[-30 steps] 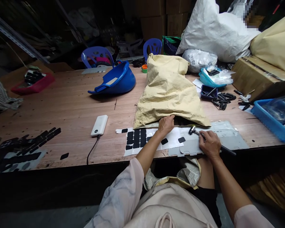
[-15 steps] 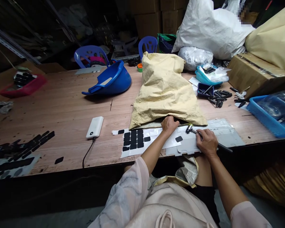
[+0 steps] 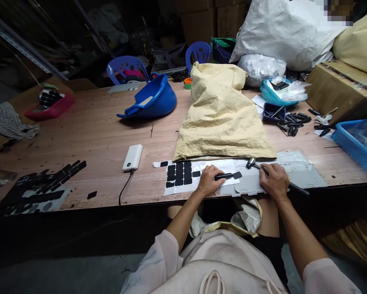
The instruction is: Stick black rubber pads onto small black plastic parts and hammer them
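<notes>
Our left hand has its fingers closed on a slim black piece, which lies low over the white sheet at the near edge of the table, in front of the yellow sack. Its free end points at a loose black patch; we cannot tell whether the two touch. Our right hand has its fingers wrapped around the handle of a hammer, whose head is near the sack's lower edge, above or on the grey sheet.

We judge that the step in hand is positioning the black piece, with the hammer held ready and apart from it. As we read it, the next move calls for a steady left grip, the piece set firmly on a flat spot, and our left fingers clear of the hammer head.
</notes>
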Demonstrator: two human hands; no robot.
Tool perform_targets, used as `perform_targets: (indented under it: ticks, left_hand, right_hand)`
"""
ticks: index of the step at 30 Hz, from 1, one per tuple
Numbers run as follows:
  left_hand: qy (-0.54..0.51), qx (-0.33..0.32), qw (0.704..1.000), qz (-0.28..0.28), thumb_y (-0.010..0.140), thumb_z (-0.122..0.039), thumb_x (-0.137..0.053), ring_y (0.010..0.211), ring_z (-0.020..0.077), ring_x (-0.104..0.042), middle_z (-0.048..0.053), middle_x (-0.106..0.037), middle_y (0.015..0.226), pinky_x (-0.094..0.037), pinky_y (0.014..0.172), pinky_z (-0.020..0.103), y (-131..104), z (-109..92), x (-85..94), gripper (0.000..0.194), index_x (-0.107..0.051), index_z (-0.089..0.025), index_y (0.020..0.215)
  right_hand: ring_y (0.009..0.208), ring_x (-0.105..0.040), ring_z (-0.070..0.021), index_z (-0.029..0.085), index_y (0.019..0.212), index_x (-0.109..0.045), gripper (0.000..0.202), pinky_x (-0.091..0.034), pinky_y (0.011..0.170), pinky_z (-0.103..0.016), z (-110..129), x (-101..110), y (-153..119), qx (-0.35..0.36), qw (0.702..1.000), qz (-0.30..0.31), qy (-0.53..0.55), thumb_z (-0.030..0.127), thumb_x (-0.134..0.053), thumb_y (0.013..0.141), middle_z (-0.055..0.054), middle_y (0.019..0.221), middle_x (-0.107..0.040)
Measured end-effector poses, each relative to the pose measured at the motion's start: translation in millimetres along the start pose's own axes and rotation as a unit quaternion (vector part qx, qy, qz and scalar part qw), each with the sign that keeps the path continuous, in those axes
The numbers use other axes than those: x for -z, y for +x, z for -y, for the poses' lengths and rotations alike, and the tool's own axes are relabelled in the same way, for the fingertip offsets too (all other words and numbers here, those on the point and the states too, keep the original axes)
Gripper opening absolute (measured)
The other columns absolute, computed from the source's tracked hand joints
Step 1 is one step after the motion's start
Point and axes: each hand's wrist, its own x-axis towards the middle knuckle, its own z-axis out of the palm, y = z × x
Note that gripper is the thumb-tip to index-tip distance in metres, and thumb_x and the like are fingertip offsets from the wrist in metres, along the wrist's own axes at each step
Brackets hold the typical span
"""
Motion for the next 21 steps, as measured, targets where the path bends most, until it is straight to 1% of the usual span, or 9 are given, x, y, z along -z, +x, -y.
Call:
perform_targets:
  ticks: [4,6,8,10,12,15,17,19,21]
  left_hand:
    - [0.018,0.005,1.000,-0.001,0.086,-0.028,-0.083,0.101,0.0244,-0.062,0.005,-0.072,0.100,-0.048,0.095,0.039,3.2,-2.3,-3.8,0.020,-0.082,-0.025,0.106]
    - [0.024,0.007,1.000,0.002,0.086,-0.030,-0.084,0.102,0.0247,-0.062,0.005,-0.072,0.101,-0.048,0.095,0.040,3.9,-2.8,-3.6,0.024,-0.082,-0.025,0.109]
    - [0.028,0.009,1.000,0.000,0.086,-0.031,-0.084,0.102,0.0248,-0.062,0.005,-0.072,0.102,-0.047,0.095,0.040,3.7,-2.7,-3.5,0.027,-0.081,-0.026,0.113]
    - [0.028,0.007,1.000,-0.001,0.088,-0.030,-0.082,0.102,0.0246,-0.062,0.004,-0.072,0.101,-0.047,0.094,0.039,3.4,-2.0,-3.9,0.026,-0.080,-0.027,0.113]
    - [0.024,0.003,1.000,-0.003,0.088,-0.029,-0.081,0.102,0.0243,-0.062,0.003,-0.072,0.099,-0.047,0.093,0.039,3.4,-0.9,-4.5,0.020,-0.081,-0.028,0.108]
    - [0.009,-0.007,1.000,-0.010,0.087,-0.028,-0.082,0.100,0.0240,-0.062,0.004,-0.072,0.097,-0.047,0.091,0.038,3.9,1.8,-5.4,0.014,-0.082,-0.026,0.101]
    - [-0.002,-0.012,1.000,-0.014,0.085,-0.026,-0.083,0.099,0.0236,-0.063,0.004,-0.071,0.094,-0.047,0.090,0.038,4.2,4.0,-5.6,0.013,-0.082,-0.024,0.098]
    - [-0.010,-0.014,1.000,-0.016,0.085,-0.025,-0.083,0.098,0.0233,-0.064,0.004,-0.070,0.092,-0.047,0.089,0.037,4.4,5.7,-5.7,0.014,-0.083,-0.024,0.098]
    - [-0.010,-0.013,1.000,-0.016,0.085,-0.025,-0.083,0.097,0.0232,-0.064,0.004,-0.070,0.091,-0.047,0.088,0.037,4.7,6.5,-5.6,0.015,-0.083,-0.024,0.100]
  right_hand:
    - [0.086,-0.048,-0.0228,0.023,0.108,-0.078,0.028,-0.032,0.075,-0.036,-5.2,-1.5,2.1,0.002,1.000,0.018,0.002,0.038,-0.056,0.098,-0.009,0.092,-0.065]
    - [0.085,-0.048,-0.0226,0.024,0.108,-0.078,0.028,-0.033,0.075,-0.036,-8.0,-1.5,3.9,0.005,0.999,0.031,0.007,0.038,-0.056,0.098,-0.009,0.092,-0.065]
    - [0.084,-0.049,-0.0227,0.024,0.107,-0.078,0.028,-0.034,0.075,-0.036,-7.9,0.7,5.4,0.005,0.999,0.039,0.017,0.037,-0.056,0.098,-0.008,0.090,-0.064]
    - [0.085,-0.052,-0.0230,0.024,0.108,-0.078,0.028,-0.038,0.076,-0.036,-1.8,6.2,5.4,-0.002,0.999,0.033,0.041,0.037,-0.055,0.099,-0.008,0.090,-0.064]
    - [0.087,-0.057,-0.0230,0.024,0.111,-0.077,0.030,-0.043,0.077,-0.036,11.6,14.5,3.1,-0.017,0.996,0.018,0.084,0.038,-0.053,0.102,-0.008,0.092,-0.065]
    - [0.093,-0.065,-0.0217,0.025,0.117,-0.075,0.031,-0.050,0.080,-0.035,41.3,26.2,-5.1,-0.034,0.983,0.008,0.182,0.041,-0.052,0.105,-0.007,0.099,-0.068]
    - [0.094,-0.067,-0.0207,0.026,0.118,-0.074,0.030,-0.053,0.085,-0.035,61.1,29.5,-12.4,-0.021,0.969,0.027,0.246,0.041,-0.052,0.105,-0.006,0.099,-0.070]
    - [0.090,-0.068,-0.0197,0.026,0.117,-0.074,0.028,-0.054,0.083,-0.034,76.6,29.3,-19.1,-0.005,0.960,0.050,0.276,0.040,-0.052,0.105,-0.005,0.096,-0.070]
    - [0.084,-0.068,-0.0185,0.026,0.118,-0.075,0.028,-0.053,0.078,-0.032,87.1,28.1,-23.6,0.009,0.958,0.066,0.280,0.038,-0.053,0.105,-0.004,0.092,-0.070]
